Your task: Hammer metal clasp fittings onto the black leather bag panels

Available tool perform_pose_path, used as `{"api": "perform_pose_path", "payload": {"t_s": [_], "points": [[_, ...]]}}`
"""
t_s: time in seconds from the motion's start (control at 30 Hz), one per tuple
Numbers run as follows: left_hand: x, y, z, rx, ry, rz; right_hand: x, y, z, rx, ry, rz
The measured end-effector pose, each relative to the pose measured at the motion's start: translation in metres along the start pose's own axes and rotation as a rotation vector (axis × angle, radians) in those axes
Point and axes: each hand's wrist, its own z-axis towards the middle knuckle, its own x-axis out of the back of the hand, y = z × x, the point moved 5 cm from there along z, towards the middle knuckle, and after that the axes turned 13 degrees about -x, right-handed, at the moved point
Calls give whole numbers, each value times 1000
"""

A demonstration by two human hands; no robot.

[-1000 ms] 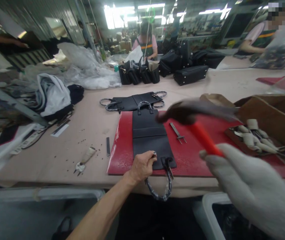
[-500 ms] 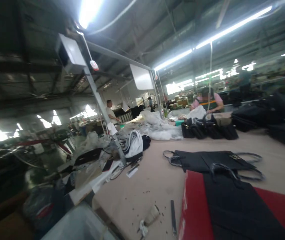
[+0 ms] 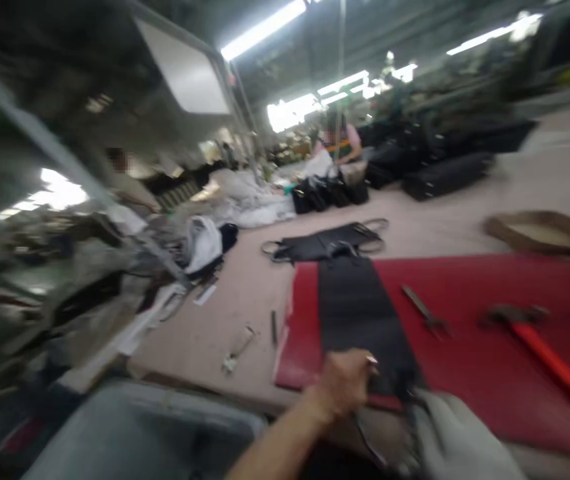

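Note:
My left hand (image 3: 347, 383), bare, is closed over the near edge of the red mat (image 3: 465, 373). A small shiny bit shows at its fingertips, but what it grips is too blurred to name. My right hand (image 3: 457, 430), in a pale glove, is at the lower right beside a dark, strap-like thing (image 3: 407, 393); its fingers are smeared by motion. Beyond my hands a black bag panel (image 3: 359, 303) lies across the mat. A second black panel with loop handles (image 3: 319, 243) is on the table behind it.
On the mat lie a red-handled hammer (image 3: 545, 350) and a metal fork-ended tool (image 3: 422, 307). A shallow brown tray (image 3: 549, 233) sits at right. Black bags (image 3: 445, 173) and clear plastic (image 3: 249, 200) are at the back, near a person (image 3: 339, 140). A grey bin (image 3: 139, 427) stands at lower left.
The view has swung right and down, bringing the hammer, the fork-ended tool and the tray into sight. Both my hands have come into view at the mat's near edge.

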Motion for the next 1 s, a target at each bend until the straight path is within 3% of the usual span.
{"api": "perform_pose_path", "payload": {"t_s": [0.07,0.13,0.2,0.27,0.37,0.43,0.57,0.7,0.77,0.9,1.0], "points": [[-16,48,-19,-57,-28,-408,12,21,-35,-154,-121,-114],[-27,64,-29,5,7,-814,11,26,-52,-338,-267,-168],[-35,62,-31,83,33,-1075,8,22,-57,-500,-382,-167],[-40,52,-31,170,34,-1197,6,17,-57,-591,-437,-103],[-44,30,-35,539,169,-1373,-1,20,-60,-711,-495,162],[-43,21,-37,677,226,-1440,-11,27,-65,-804,-550,400],[-37,-3,-40,647,147,-1294,-23,34,-70,-875,-597,706],[-36,-61,-51,751,147,-917,-24,32,-71,-937,-638,841],[-38,-88,-52,736,50,-695,-22,29,-72,-933,-651,882],[-48,-125,-50,675,-273,-347,-23,30,-73,-970,-681,982],[-56,-144,-51,703,-343,-263,-25,34,-71,-1058,-709,1039]]}}
